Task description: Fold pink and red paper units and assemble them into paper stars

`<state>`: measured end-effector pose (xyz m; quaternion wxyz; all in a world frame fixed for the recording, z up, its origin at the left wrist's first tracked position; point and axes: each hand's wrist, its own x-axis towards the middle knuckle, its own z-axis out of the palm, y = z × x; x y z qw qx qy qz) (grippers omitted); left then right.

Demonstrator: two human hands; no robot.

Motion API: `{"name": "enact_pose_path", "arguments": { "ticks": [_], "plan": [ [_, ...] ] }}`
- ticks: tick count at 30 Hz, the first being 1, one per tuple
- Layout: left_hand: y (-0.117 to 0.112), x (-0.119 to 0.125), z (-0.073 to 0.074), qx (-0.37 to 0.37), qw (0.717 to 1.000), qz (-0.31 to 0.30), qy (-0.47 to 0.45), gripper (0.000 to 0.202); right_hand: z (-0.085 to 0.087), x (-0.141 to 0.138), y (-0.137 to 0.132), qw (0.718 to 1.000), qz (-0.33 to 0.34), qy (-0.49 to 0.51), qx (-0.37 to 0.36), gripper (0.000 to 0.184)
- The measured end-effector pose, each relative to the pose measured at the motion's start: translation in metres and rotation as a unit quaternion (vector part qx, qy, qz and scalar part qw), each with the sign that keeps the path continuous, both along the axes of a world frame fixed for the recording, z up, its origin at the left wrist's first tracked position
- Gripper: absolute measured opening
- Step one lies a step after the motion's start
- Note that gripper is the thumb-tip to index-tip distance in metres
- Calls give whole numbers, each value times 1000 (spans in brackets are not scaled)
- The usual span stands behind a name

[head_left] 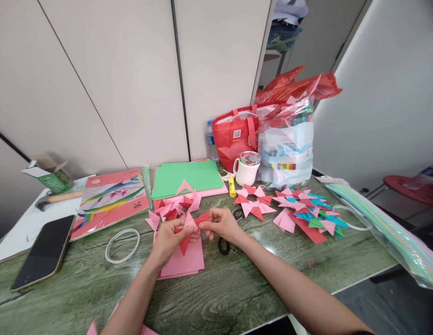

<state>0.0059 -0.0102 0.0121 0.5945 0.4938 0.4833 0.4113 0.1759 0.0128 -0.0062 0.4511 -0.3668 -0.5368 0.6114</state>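
1. The left hand (169, 239) and the right hand (219, 224) meet just above the worktop (219, 293), both on one folded red-and-pink paper piece (192, 225).
2. The left fingers are closed around its lower part, where a red point hangs down. The right fingers pinch its upper red flap. Gripping it from both sides likely keeps the folds from springing open.
3. The piece is held over a stack of pink sheets (188, 265), so fresh paper lies right under the hands.
4. Just behind it is a pile of folded pink and red units (174, 204), within easy reach.
5. Black-handled scissors (224, 244) lie beside the right wrist, and a glue stick (231, 187) lies further back by the green sheets (186, 176).
6. A pink-and-red paper star ring (254, 201) and a heap of multicoloured folded pieces (309, 216) sit to the right, apart from the loose units.
7. A phone (45, 251) and a white ring (122, 245) lie to the left, away from the paper.
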Motion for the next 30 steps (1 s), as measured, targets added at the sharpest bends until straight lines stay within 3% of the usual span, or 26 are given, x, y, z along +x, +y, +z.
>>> {"name": "enact_pose_path", "arguments": {
  "ticks": [5, 10, 17, 19, 21, 23, 30],
  "plan": [
    [-3, 5, 6, 13, 1000, 9, -2, 30, 0, 0, 2, 999, -31, -6, 40, 36],
    [-5, 8, 5, 46, 998, -21, 27, 26, -2, 3, 6, 994, -60, -50, 76, 32],
    [-1, 6, -4, 30, 999, -14, 24, 27, -12, -5, 2, 993, -29, -89, 72, 26],
    [0, 5, -4, 19, 1000, -8, 9, 26, -15, -4, 4, 979, -75, -126, 141, 22],
    [1, 5, -3, 7, 1000, 19, -7, 27, -19, -2, 9, 948, -119, -175, 239, 18],
    [1, 4, -2, 5, 999, 42, -14, 26, -24, 0, 15, 921, -124, -218, 296, 23],
    [1, 4, -5, 8, 1000, 15, -18, 21, -39, -2, 33, 917, -52, -306, 250, 45]
  ]
}}
